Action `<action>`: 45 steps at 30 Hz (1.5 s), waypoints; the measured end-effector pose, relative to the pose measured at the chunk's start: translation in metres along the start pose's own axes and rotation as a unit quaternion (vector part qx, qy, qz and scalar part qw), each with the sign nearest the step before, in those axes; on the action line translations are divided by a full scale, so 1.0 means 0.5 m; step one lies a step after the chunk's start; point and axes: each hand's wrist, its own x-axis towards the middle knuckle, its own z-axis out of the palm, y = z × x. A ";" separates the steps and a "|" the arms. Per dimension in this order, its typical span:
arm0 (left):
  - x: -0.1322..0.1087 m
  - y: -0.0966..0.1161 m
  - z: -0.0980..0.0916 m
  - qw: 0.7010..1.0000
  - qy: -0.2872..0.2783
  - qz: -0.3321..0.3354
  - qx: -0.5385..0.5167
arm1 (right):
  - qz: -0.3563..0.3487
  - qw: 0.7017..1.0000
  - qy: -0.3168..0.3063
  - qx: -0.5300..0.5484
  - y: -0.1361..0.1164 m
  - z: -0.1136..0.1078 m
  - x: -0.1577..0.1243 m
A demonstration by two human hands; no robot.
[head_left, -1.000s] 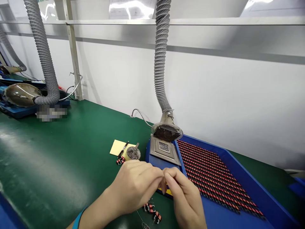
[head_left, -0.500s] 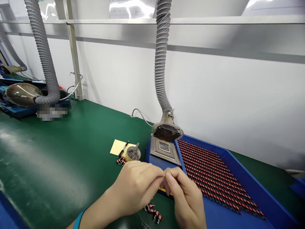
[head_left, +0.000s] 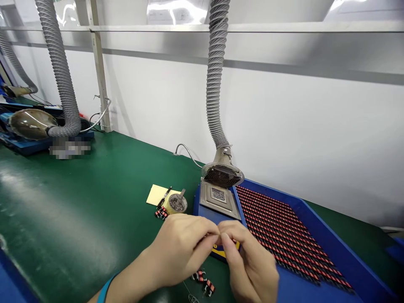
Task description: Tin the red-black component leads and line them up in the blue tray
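Note:
My left hand (head_left: pixel 184 244) and my right hand (head_left: pixel 248 261) meet at their fingertips in front of a blue solder pot (head_left: pixel 217 198) with a square metal top. Both are closed in a pinch. Whatever sits between the fingertips is hidden or too small to name. Below them on the green table lie a few small red-and-black coil parts (head_left: pixel 203 282) and a bit of thin wire (head_left: pixel 192 298). Beyond my left hand stands a small round tub (head_left: pixel 177 203) of grey bits with a scoop in it. Several more coil parts (head_left: pixel 161 213) lie beside the tub.
A blue tray (head_left: pixel 341 235) on the right holds many rows of red-and-black parts. An extractor hood (head_left: pixel 222 172) on a grey hose (head_left: pixel 216 75) hangs over the pot. Yellow paper (head_left: pixel 155 194) with a pen (head_left: pixel 164 196) lies left of the tub. Another hood (head_left: pixel 31 124) stands far left.
My right hand has shifted slightly right and turned a little, uncovering more of the pot's yellow-marked front. My left hand stays almost still, fingertips still together with the right.

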 end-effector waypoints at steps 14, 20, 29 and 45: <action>0.001 0.003 0.000 0.999 0.023 0.017 0.017 | -0.020 1.000 0.013 0.003 0.005 -0.005 -0.006; 0.000 0.001 0.006 0.993 0.070 0.079 0.044 | 0.175 0.935 -0.043 0.307 -0.005 0.000 0.009; 0.000 0.001 0.002 0.999 0.037 0.014 -0.017 | -0.025 0.999 0.006 0.021 0.005 -0.008 -0.004; 0.004 0.013 -0.017 0.969 -0.033 -0.133 -0.204 | 0.028 0.984 -0.014 0.177 -0.001 0.004 0.001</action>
